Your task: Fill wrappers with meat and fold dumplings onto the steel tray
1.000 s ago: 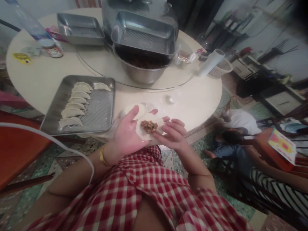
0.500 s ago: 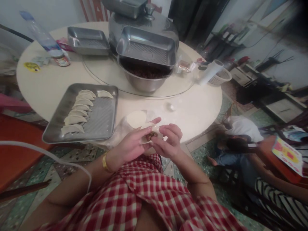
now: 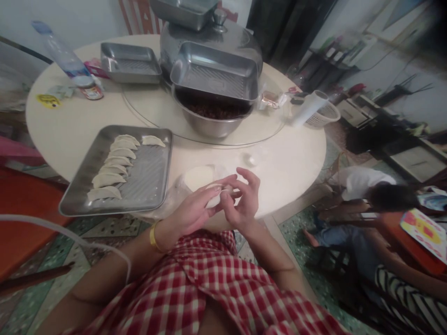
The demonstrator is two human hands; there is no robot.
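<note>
My left hand (image 3: 188, 210) cradles a dumpling (image 3: 213, 201) between thumb and fingers, above the near edge of the table. On its right side, the thumb and bent fingers of my right hand (image 3: 245, 200) close on the dumpling's edge, with one finger raised. The fingers cover much of the dumpling, and its filling is hidden. Just beyond my hands lie pale round dumpling wrappers (image 3: 198, 177) on a plastic bag. To the left, a metal tray (image 3: 148, 184) bears a row of several folded dumplings (image 3: 117, 161) and a single one apart.
A metal bowl (image 3: 213, 126) of dark filling stands on the glass turntable, partly under a tilted metal pan (image 3: 216, 70). Behind is a large lidded pot (image 3: 240, 35). A bottle (image 3: 61, 51) and jar (image 3: 90, 88) stand at left. Another person (image 3: 363, 184) is at right.
The wrapper, open with filling showing before, is now folded over in my fingers. My right hand's fingers have shifted and one has lifted. The view has tilted slightly.
</note>
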